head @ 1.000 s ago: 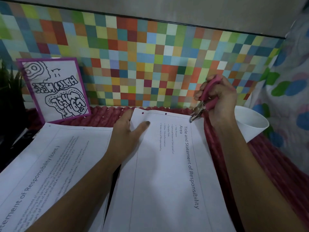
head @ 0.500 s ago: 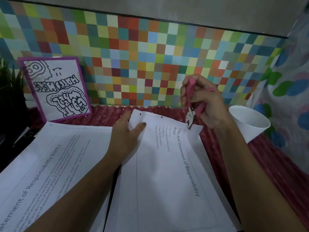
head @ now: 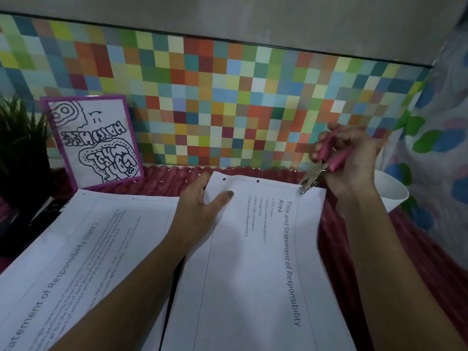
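The person is punching holes along the far short edge of a printed sheet (head: pixel 253 262), which is lying on the red ribbed worktop (head: pixel 435 262) with its long axis running from the near edge toward the far edge by the tiled wall. The left hand (head: pixel 200 206) is pressing flat on the sheet's far left part, fingers straight and grasping nothing. The right hand (head: pixel 354 158) is working at the sheet's far right corner, its grip clenched round the pink handles of a hole punch (head: pixel 324 168). The metal nose is pointing down and leftward onto that corner. Two holes are already showing further left along the same edge, so the next one seems due right here, nearest the right hand. Whether the paper is sitting between the jaws, I cannot tell. A white cup (head: pixel 390 193) is standing just behind the right wrist.
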`<state>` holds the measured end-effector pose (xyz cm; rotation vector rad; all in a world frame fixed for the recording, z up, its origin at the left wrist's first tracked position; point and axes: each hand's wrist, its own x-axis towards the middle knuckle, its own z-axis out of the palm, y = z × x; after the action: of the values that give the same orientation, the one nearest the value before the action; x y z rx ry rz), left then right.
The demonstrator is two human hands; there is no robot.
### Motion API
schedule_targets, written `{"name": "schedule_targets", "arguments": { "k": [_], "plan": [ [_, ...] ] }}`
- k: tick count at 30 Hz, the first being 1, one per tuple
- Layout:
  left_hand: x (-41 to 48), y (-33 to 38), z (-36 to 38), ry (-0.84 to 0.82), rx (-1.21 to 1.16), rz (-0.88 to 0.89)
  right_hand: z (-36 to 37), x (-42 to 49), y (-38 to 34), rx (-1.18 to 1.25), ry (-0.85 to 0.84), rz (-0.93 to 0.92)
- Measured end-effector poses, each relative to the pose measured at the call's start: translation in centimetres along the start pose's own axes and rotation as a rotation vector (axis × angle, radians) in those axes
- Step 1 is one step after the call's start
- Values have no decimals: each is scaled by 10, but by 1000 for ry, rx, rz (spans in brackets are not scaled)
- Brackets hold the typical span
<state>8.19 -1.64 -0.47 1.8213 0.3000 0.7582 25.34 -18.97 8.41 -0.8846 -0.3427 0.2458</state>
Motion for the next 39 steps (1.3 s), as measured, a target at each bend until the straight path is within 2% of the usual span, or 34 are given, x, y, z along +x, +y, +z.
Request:
{"name": "schedule_targets", "arguments": {
  "k": [4, 8, 9, 11, 12, 14, 16, 18, 26, 32, 36, 39],
  "plan": [
    [6, -11, -8, 4, 35, -124, 7, -3, 6, -27, -55, -1],
    [8, -6, -7, 105, 253, -167, 10, -2, 7, -19, -109, -35],
    [8, 0, -4, 147, 340, -86, 10, -2, 6, -19, -120, -42],
    [9, 18, 4, 184, 540, 198, 12, -2, 6, -20, -135, -57],
    [12, 29, 11, 154, 599, 316, 12, -2, 6, -23, -142, -66],
    [18, 52, 29, -31, 653, 403, 14, -4, 5, -29, -156, -84],
    [23, 65, 50, -231, 669, 398, 15, -4, 5, -20, -165, -98],
    [26, 64, 63, -315, 690, 388, 15, -5, 5, -12, -167, -108],
    [34, 45, 65, -256, 410, 397, 16, -7, 2, 3, -153, -139],
    [36, 35, 72, -191, 423, 460, 22, -12, 2, -119, -207, -172],
    [37, 35, 74, -115, 429, 563, 23, -14, -6, -14, -267, -134],
    [36, 39, 76, -82, 469, 646, 22, -13, -14, 11, -220, -99]
  ]
}}
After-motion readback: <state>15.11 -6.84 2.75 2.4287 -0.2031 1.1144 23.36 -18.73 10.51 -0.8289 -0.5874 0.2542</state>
